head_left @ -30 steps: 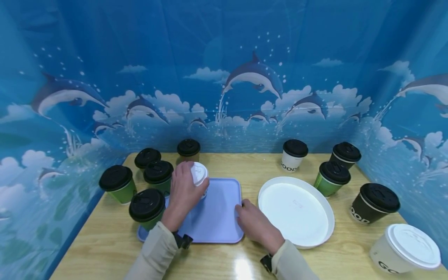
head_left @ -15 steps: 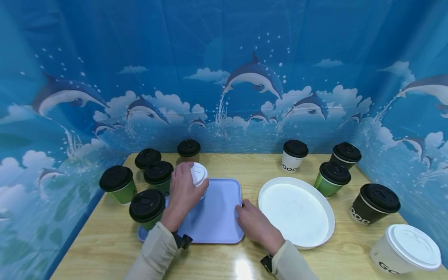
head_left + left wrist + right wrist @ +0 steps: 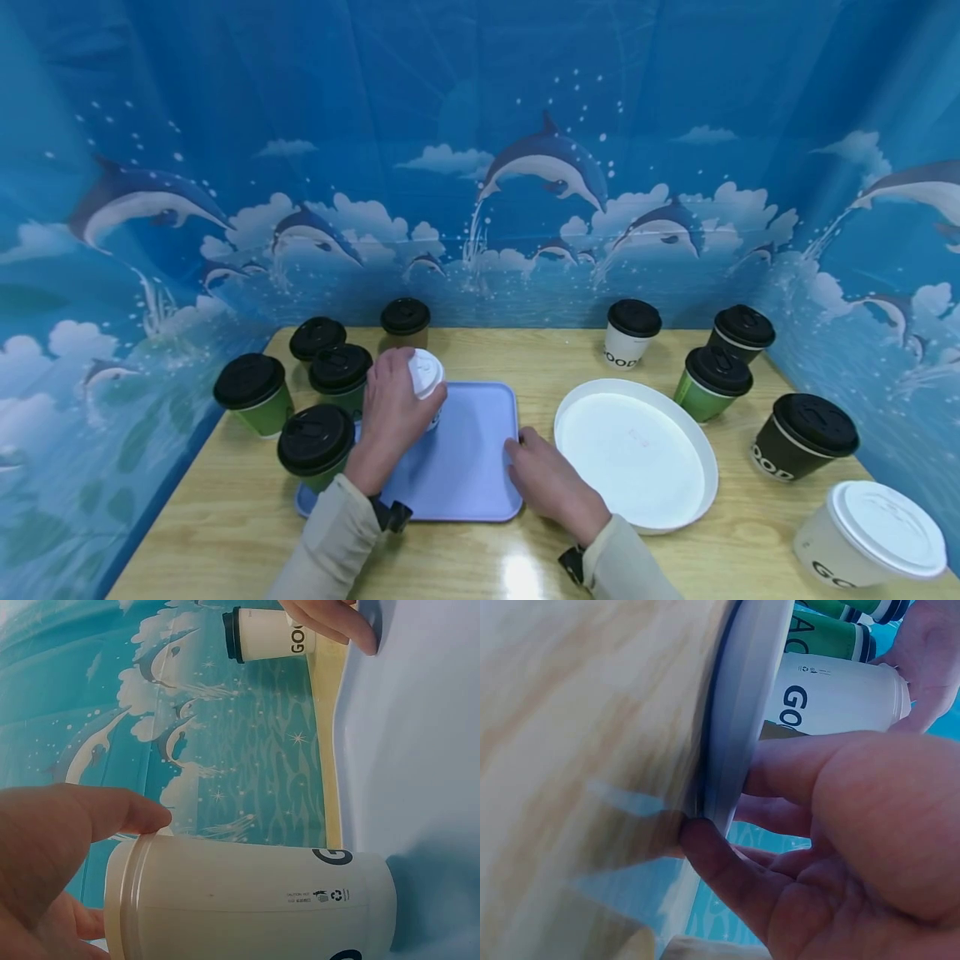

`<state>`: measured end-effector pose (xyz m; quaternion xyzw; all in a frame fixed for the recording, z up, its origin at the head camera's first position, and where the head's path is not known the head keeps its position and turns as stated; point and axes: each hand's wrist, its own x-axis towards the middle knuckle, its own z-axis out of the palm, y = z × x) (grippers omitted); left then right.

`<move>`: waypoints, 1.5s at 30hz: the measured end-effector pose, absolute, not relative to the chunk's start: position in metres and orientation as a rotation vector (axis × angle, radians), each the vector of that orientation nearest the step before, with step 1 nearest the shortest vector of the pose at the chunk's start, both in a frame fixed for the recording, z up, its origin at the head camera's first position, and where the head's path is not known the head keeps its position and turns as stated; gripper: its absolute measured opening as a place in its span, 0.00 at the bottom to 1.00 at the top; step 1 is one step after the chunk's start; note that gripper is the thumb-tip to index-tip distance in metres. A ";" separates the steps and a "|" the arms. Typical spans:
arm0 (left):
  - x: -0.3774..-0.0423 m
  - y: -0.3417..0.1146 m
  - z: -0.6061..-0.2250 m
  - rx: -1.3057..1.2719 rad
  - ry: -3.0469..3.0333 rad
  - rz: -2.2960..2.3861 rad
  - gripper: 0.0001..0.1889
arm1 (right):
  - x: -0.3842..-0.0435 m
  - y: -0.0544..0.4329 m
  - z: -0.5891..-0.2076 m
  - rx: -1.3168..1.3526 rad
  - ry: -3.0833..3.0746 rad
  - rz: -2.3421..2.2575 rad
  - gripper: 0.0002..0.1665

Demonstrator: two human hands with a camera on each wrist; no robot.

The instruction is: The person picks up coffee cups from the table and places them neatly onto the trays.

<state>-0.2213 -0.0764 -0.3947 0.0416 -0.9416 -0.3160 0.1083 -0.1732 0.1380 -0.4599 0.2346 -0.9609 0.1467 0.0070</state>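
My left hand [image 3: 393,412] grips a white paper cup [image 3: 255,900] around its white lid, thumb on one side and fingers on the other. The cup stands upright with its base at the surface of the lavender rectangular tray [image 3: 472,450]. At the tray's right edge my right hand [image 3: 555,479] pinches the rim [image 3: 742,712] between thumb and fingers. A green cup with a black lid [image 3: 317,446] is at the tray's left side, and another green cup [image 3: 341,379] is just behind it, close to my left hand.
A round white tray [image 3: 637,454] lies right of my right hand. More lidded cups stand behind and at both sides, including a green cup [image 3: 255,396], a brown cup [image 3: 405,321], a black cup [image 3: 802,437] and a large white tub [image 3: 866,533]. A dolphin-printed curtain [image 3: 480,208] encloses the table.
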 end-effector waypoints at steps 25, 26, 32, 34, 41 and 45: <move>-0.225 -0.078 -0.401 0.129 -2.726 -0.947 0.38 | -0.174 0.138 -0.460 0.728 -3.021 0.464 0.19; -0.225 -0.078 -0.401 0.130 -2.725 -0.949 0.38 | -0.174 0.138 -0.459 0.729 -3.017 0.467 0.19; -0.226 -0.078 -0.403 0.134 -2.725 -0.927 0.37 | -0.173 0.138 -0.458 0.733 -3.009 0.483 0.19; -0.226 -0.078 -0.403 0.129 -2.726 -0.920 0.37 | -0.173 0.138 -0.458 0.736 -3.006 0.484 0.19; -0.229 -0.079 -0.405 0.098 -2.749 -0.916 0.37 | -0.173 0.139 -0.461 0.728 -3.016 0.486 0.19; -0.230 -0.080 -0.407 0.086 -2.753 -0.915 0.37 | -0.174 0.139 -0.461 0.717 -3.026 0.480 0.19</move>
